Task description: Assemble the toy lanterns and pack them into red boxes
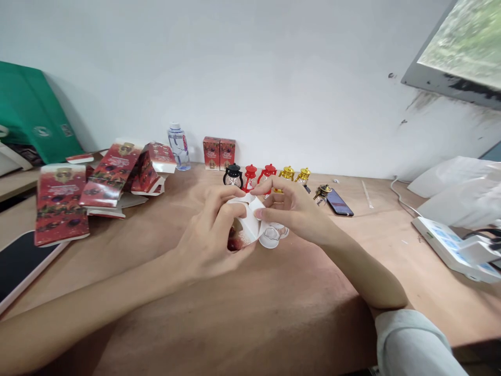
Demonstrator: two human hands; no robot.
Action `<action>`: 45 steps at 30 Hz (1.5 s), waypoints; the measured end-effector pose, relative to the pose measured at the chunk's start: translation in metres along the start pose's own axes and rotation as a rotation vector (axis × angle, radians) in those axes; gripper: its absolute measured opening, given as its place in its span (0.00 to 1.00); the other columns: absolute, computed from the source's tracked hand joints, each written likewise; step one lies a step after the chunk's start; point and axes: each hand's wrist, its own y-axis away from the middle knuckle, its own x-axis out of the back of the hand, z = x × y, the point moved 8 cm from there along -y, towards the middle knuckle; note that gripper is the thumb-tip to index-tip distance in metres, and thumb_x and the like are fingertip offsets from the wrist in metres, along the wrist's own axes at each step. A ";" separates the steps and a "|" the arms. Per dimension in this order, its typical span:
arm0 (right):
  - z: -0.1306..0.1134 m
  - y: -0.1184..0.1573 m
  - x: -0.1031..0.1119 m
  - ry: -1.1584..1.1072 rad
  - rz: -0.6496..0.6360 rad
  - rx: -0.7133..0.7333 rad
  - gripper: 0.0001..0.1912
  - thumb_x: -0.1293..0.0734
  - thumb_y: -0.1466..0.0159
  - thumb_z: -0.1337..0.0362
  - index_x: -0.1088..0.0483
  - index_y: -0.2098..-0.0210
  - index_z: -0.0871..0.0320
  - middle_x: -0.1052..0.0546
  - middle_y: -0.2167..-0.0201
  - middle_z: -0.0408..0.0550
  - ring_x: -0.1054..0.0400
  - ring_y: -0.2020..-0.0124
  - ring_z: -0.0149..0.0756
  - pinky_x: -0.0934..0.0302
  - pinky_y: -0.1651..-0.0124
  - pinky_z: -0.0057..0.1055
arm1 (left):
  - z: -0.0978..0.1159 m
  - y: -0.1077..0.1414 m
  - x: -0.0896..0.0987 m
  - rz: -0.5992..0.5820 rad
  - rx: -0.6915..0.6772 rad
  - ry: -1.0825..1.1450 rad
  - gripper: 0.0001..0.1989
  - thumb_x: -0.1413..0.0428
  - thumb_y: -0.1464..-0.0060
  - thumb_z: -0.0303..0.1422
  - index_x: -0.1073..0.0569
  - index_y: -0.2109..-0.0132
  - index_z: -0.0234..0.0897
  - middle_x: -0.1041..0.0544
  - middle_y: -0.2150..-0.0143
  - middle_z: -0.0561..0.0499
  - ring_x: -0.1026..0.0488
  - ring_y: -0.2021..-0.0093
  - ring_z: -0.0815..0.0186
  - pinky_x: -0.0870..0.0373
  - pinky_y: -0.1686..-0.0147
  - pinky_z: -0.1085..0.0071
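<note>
Above the middle of the table, my left hand (213, 235) is wrapped around a small red-and-white cardboard box (247, 231), tilted with its white flaps upward. My right hand (287, 209) pinches a white flap at the top of the same box between thumb and fingers. Just right of the box, clear plastic pieces with a white round base (270, 237) rest on the table. Behind my hands stands a row of miniature lanterns: a black lantern (233, 176), red lanterns (268, 172) and gold lanterns (303, 176). A dark bronze lantern (322, 193) leans by a phone.
Flattened and open red cartons (62, 203) pile up at the left, near a tablet (27, 266) and a green bag (35, 115). A water bottle (179, 147) and two closed red boxes (219, 153) stand by the wall. Right lie the phone (338, 202) and a power strip (454, 248).
</note>
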 end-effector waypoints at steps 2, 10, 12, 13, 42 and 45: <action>0.000 0.000 0.000 0.017 0.003 0.019 0.12 0.31 0.48 0.67 0.34 0.65 0.57 0.28 0.65 0.43 0.33 0.72 0.26 0.38 0.73 0.26 | 0.000 0.000 0.001 0.005 -0.007 -0.001 0.16 0.41 0.49 0.34 0.39 0.57 0.41 0.30 0.53 0.43 0.26 0.57 0.59 0.29 0.76 0.71; -0.007 0.004 -0.001 0.167 0.048 0.120 0.10 0.34 0.46 0.71 0.35 0.64 0.56 0.28 0.60 0.44 0.34 0.72 0.25 0.36 0.71 0.26 | -0.003 0.005 -0.005 -0.020 0.011 0.003 0.14 0.42 0.48 0.32 0.39 0.57 0.40 0.27 0.50 0.43 0.23 0.56 0.59 0.25 0.71 0.69; -0.009 0.005 -0.003 0.212 0.066 0.141 0.10 0.35 0.46 0.72 0.35 0.64 0.56 0.29 0.61 0.44 0.34 0.71 0.26 0.35 0.69 0.28 | -0.004 0.007 -0.007 -0.014 0.000 -0.006 0.14 0.42 0.48 0.32 0.38 0.57 0.40 0.27 0.50 0.42 0.23 0.55 0.59 0.25 0.72 0.69; -0.010 0.005 -0.003 0.236 0.075 0.152 0.11 0.36 0.47 0.72 0.35 0.64 0.56 0.29 0.61 0.44 0.34 0.71 0.27 0.35 0.68 0.29 | -0.003 0.008 -0.008 -0.011 -0.016 -0.011 0.14 0.42 0.49 0.32 0.38 0.57 0.40 0.27 0.50 0.41 0.23 0.55 0.58 0.25 0.72 0.69; -0.025 0.006 0.014 0.230 0.142 0.409 0.07 0.38 0.32 0.65 0.29 0.57 0.55 0.27 0.71 0.41 0.33 0.73 0.27 0.40 0.74 0.24 | -0.007 -0.001 -0.006 0.016 0.007 0.337 0.34 0.36 0.54 0.34 0.43 0.43 0.45 0.36 0.42 0.41 0.36 0.40 0.49 0.31 0.45 0.47; -0.024 0.008 0.017 0.308 0.208 0.438 0.12 0.38 0.32 0.64 0.32 0.49 0.51 0.39 0.83 0.34 0.46 0.84 0.25 0.48 0.81 0.25 | -0.011 -0.005 -0.008 -0.096 0.041 0.470 0.33 0.37 0.52 0.34 0.43 0.42 0.43 0.37 0.40 0.40 0.39 0.37 0.49 0.35 0.41 0.47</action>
